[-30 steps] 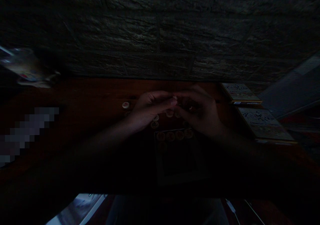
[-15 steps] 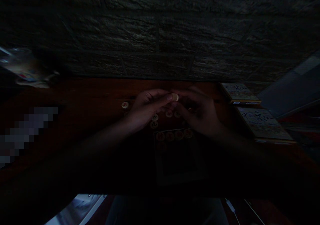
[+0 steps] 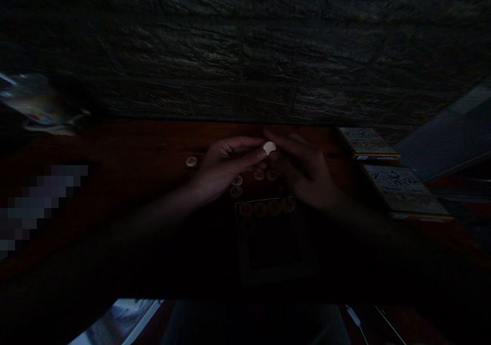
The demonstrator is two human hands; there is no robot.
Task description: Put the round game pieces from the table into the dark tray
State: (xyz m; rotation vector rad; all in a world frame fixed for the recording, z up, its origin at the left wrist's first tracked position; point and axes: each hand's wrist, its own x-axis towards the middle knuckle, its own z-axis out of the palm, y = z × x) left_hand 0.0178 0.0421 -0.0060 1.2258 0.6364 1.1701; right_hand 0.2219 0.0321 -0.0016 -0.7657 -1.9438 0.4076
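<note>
Between my two hands, above the table, is a round Chinese chess piece (image 3: 269,148) with a plain pale face showing. The thumb and fingers of my left hand (image 3: 230,163) pinch its left side. From the right, the fingertips of my right hand (image 3: 303,163) close on its other edge. Below the hands lie several more pieces, such as a black-marked one (image 3: 236,191) and a red-marked one (image 3: 259,174). A shallow box (image 3: 278,276) nearer to me has a row of red-marked pieces (image 3: 261,209) along its far side. Its inside is very dark.
A lone red-marked piece (image 3: 191,161) lies left of my hands. Two flat printed boxes (image 3: 402,189) rest at the table's right side. At the far left stands a clear container (image 3: 36,105). A stone-block wall (image 3: 245,53) rises behind the wooden table (image 3: 153,140).
The held piece has turned from nearly edge-on to showing its blank round face. My right fingers have shifted slightly around it; the other pieces stay in place.
</note>
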